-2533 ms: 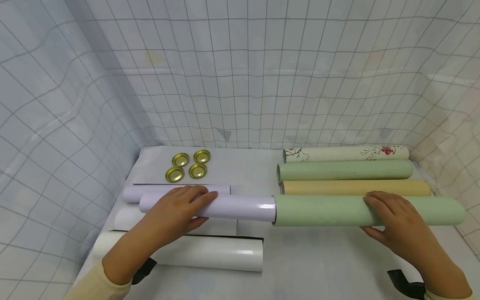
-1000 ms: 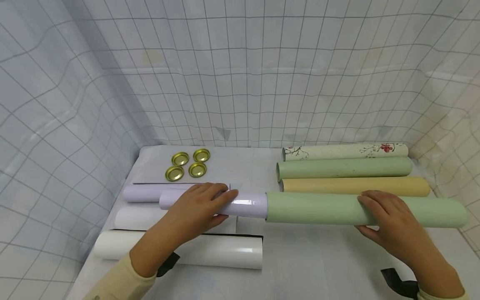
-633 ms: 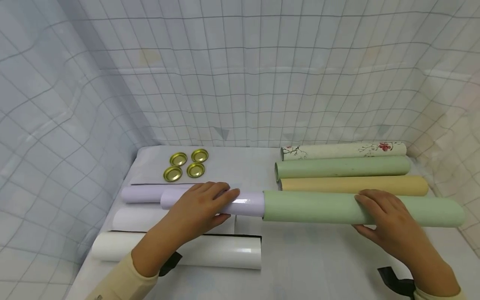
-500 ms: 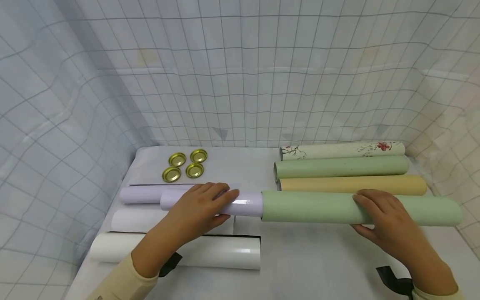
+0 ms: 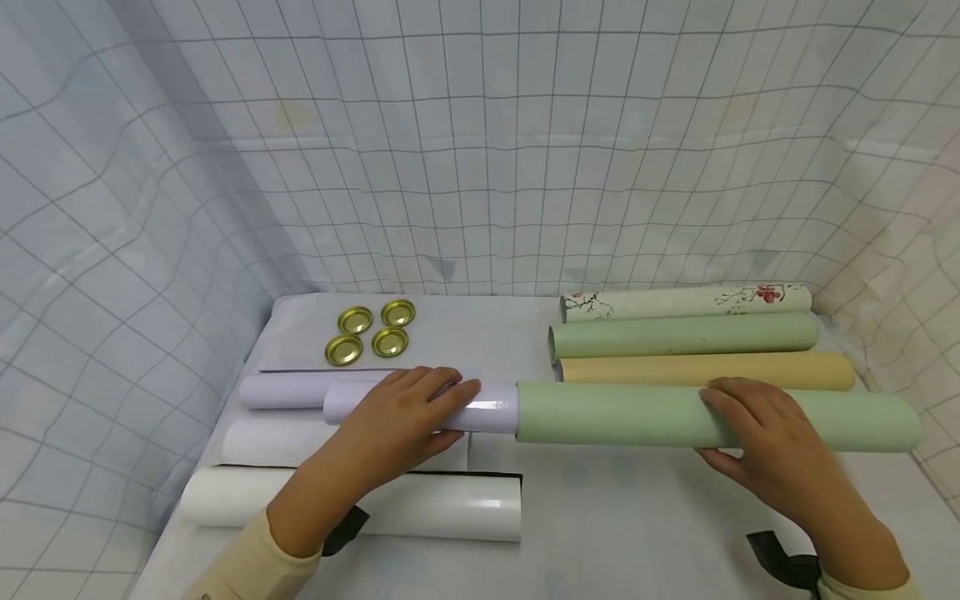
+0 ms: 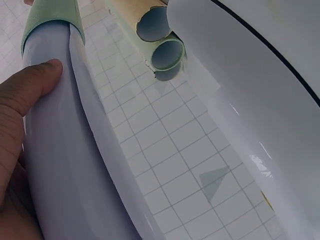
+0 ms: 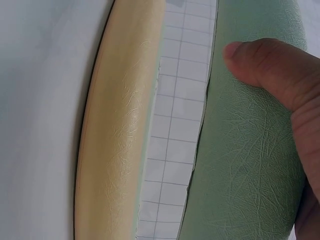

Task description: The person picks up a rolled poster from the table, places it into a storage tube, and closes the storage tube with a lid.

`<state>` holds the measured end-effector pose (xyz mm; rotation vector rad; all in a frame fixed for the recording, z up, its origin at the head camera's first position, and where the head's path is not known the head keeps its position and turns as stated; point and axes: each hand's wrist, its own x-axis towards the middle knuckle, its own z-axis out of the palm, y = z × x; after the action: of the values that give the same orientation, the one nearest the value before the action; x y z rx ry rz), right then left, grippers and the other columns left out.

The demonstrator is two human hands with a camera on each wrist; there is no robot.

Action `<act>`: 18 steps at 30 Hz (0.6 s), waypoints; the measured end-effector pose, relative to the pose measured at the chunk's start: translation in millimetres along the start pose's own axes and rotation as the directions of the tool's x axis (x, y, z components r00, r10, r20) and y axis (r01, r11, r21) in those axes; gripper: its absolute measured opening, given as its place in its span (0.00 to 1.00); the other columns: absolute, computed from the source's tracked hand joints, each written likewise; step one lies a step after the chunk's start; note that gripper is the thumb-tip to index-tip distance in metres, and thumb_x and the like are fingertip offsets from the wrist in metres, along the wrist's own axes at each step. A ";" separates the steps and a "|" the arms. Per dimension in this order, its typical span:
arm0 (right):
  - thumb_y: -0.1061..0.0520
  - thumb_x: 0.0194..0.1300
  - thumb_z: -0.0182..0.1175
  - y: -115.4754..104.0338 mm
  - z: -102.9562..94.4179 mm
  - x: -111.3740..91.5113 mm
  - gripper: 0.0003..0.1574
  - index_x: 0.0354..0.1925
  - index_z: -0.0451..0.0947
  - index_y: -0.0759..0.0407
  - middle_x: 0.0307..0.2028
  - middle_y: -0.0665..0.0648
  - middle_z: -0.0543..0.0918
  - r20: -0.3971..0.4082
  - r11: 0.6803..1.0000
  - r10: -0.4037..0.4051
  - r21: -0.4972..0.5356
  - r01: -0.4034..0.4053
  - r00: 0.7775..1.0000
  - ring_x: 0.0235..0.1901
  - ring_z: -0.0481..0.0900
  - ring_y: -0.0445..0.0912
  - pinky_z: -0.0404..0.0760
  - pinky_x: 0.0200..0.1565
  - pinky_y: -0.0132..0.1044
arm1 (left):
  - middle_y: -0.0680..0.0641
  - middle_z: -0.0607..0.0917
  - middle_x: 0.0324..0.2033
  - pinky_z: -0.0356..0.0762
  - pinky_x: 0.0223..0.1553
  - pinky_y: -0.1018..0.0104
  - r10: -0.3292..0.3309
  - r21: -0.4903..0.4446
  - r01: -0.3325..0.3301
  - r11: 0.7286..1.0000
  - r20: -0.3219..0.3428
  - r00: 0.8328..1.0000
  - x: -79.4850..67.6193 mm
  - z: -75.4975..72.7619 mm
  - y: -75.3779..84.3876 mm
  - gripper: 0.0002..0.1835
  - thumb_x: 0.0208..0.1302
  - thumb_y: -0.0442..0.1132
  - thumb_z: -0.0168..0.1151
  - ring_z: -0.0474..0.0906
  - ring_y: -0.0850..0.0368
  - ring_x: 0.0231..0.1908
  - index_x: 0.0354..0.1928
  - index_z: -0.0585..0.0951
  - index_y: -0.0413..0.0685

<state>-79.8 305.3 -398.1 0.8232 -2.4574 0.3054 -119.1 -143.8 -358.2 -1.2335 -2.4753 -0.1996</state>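
My left hand (image 5: 397, 425) grips a glossy lavender paper roll (image 5: 497, 410), thumb and fingers curled round it. The roll's right end sits inside the open end of a pale green textured wallpaper roll (image 5: 615, 414), so that end is hidden. My right hand (image 5: 768, 433) holds the green roll, its thumb (image 7: 250, 62) lying along the surface in the right wrist view. Both rolls line up level, above the table. In the left wrist view the lavender sheet (image 6: 65, 130) shows a lengthwise overlapping edge and runs into the green rim (image 6: 52, 17).
Several gold round lids (image 5: 390, 341) lie at the back left. Another lavender roll (image 5: 281, 390), a white roll (image 5: 270, 442) and a larger glossy white roll (image 5: 450, 504) lie left. Flowered (image 5: 660, 302), green (image 5: 675, 336) and yellow (image 5: 697, 369) rolls lie right. Gridded curtains (image 5: 487, 167) surround the table.
My left hand has moved right with the lavender roll, whose visible length has shortened as more of it entered the green roll. My right hand and the green roll have shifted slightly left.
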 end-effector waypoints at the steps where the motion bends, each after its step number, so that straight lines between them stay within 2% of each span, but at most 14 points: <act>1: 0.27 0.70 0.41 -0.4 0.4 0.8 0.48 0.53 0.76 0.69 0.52 0.66 0.77 -0.007 1.000 -0.006 0.000 0.006 1.000 0.53 0.73 0.62 0.52 0.68 0.34 | 0.48 0.81 0.49 0.80 0.49 0.53 -0.003 -0.001 0.003 1.000 0.001 1.000 -0.6 -0.1 0.1 0.31 0.53 0.45 0.77 0.81 0.49 0.46 0.59 0.76 0.53; 18: 0.29 0.72 0.42 -10.2 4.1 14.7 0.44 0.53 0.76 0.67 0.51 0.64 0.78 -0.055 0.997 -0.071 0.012 0.072 0.996 0.51 0.74 0.62 0.56 0.68 0.40 | 0.48 0.81 0.49 0.79 0.50 0.55 -0.062 -0.024 0.062 0.998 -0.001 0.998 -12.6 -0.6 6.0 0.32 0.52 0.47 0.78 0.80 0.50 0.46 0.59 0.77 0.52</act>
<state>-85.2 288.5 -393.0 0.8949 -2.3722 0.3143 -107.3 -149.7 -362.7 -1.1661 -2.5190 -0.2478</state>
